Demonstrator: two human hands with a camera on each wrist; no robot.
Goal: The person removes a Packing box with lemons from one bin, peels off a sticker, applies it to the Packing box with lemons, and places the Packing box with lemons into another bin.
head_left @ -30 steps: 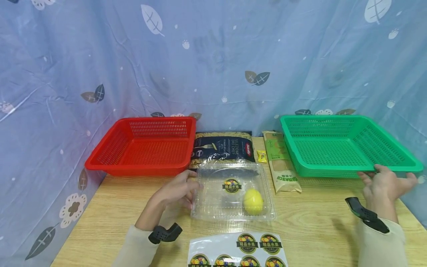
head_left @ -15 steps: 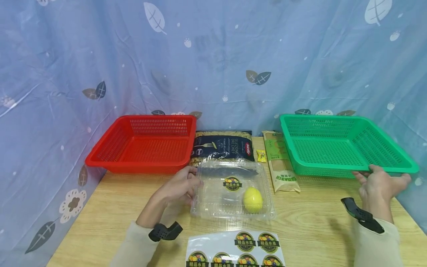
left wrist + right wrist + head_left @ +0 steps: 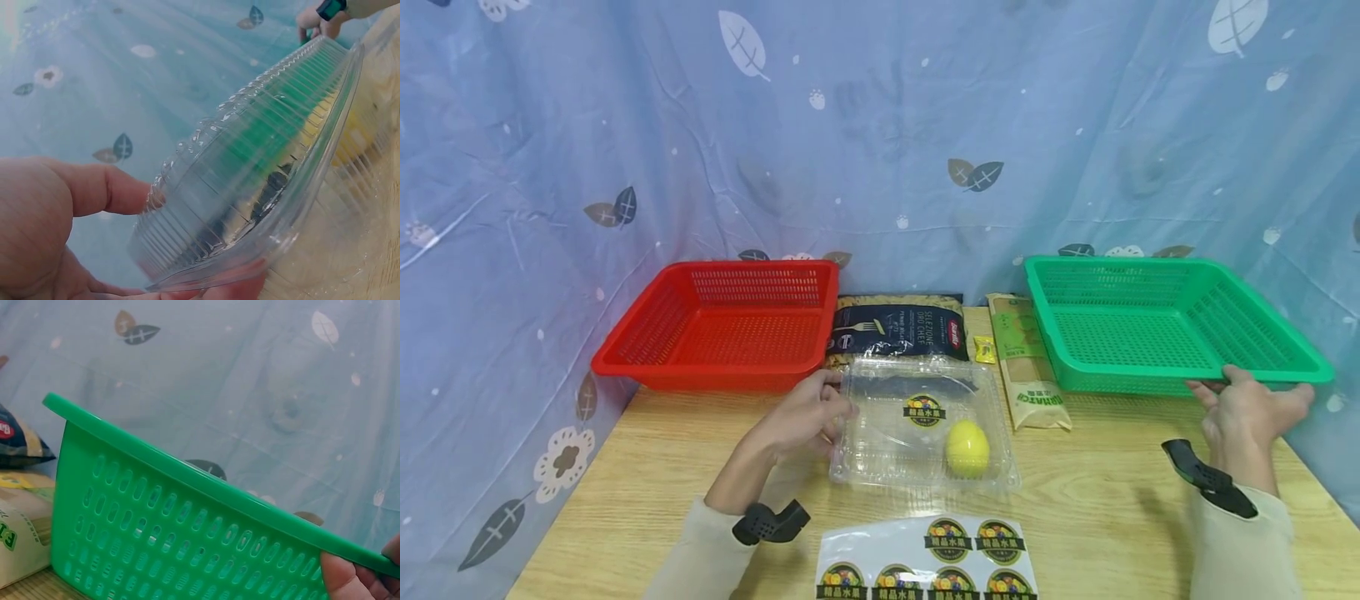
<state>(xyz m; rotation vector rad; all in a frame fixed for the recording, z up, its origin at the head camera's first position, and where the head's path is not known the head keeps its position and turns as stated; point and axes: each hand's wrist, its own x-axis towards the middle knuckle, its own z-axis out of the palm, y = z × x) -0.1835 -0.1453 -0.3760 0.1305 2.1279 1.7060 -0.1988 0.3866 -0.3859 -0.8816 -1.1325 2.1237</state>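
Currently the left hand (image 3: pixel 805 417) holds the left edge of the clamshell (image 3: pixel 922 429), fingers (image 3: pixel 106 187) curled round its rim with the thumb under the lower lip, as the left wrist view shows. The clamshell lies closed on the counter (image 3: pixel 1112 500), centre front, between the two baskets and just in front of the pasta bag (image 3: pixel 898 327). A lemon (image 3: pixel 967 448) sits inside it toward the right, and a round sticker (image 3: pixel 924 411) is on its lid. The right hand (image 3: pixel 1243 412) grips the near rim of the green basket (image 3: pixel 1157 333) at its right front corner; in the right wrist view the fingertips (image 3: pixel 340 578) show beneath the rim, pinching it. The green basket stands at the right rear of the counter, and its near edge appears lifted slightly off the surface in the right wrist view. The red basket (image 3: pixel 722 325) stands at the left rear, well apart from the green one. A tan packet (image 3: pixel 1026 362) lies against the green basket's left side, with a small yellow sachet (image 3: pixel 985 349) between it and the pasta bag. A sticker sheet (image 3: pixel 925 562) lies at the front edge of the counter, just before the clamshell. A leaf-print curtain (image 3: pixel 880 125) hangs behind.
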